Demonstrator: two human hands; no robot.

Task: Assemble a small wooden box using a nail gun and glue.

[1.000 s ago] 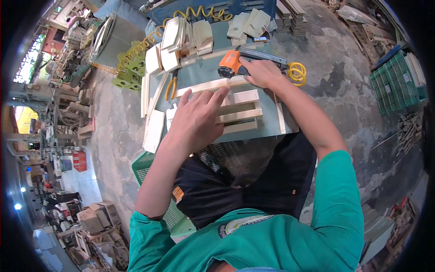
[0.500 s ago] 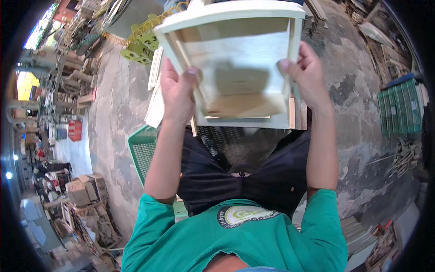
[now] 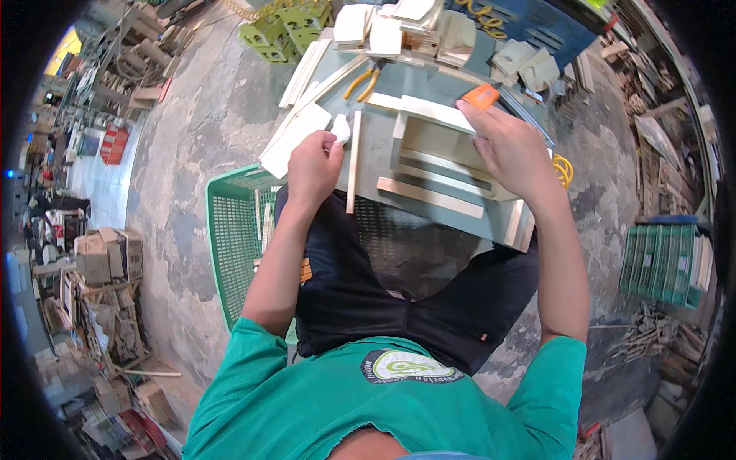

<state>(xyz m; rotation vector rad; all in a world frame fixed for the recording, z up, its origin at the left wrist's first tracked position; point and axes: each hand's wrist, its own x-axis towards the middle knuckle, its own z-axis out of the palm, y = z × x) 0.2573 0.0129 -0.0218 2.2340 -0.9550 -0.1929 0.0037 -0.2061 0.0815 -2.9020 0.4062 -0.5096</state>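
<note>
My left hand pinches a small white piece, its kind unclear, above the left side of the work table. Closed, my right hand is over the right end of a shallow wooden box, against an orange-ended tool with a dark body. The fingers partly hide this tool, so its kind is unclear. Loose wooden strips lie at the box's near side, and another strip stands apart on its left. Orange-handled pliers rest beyond the box.
Stacks of pale wooden pieces line the table's far edge. A green plastic basket stands by my left leg. Yellow coiled hose shows beyond my right hand. Green crates are on the right, and cardboard boxes at left.
The wooden box, held up in both hands before, now sits on the table. My left hand has taken a small white piece; my right has moved to the orange-ended tool.
</note>
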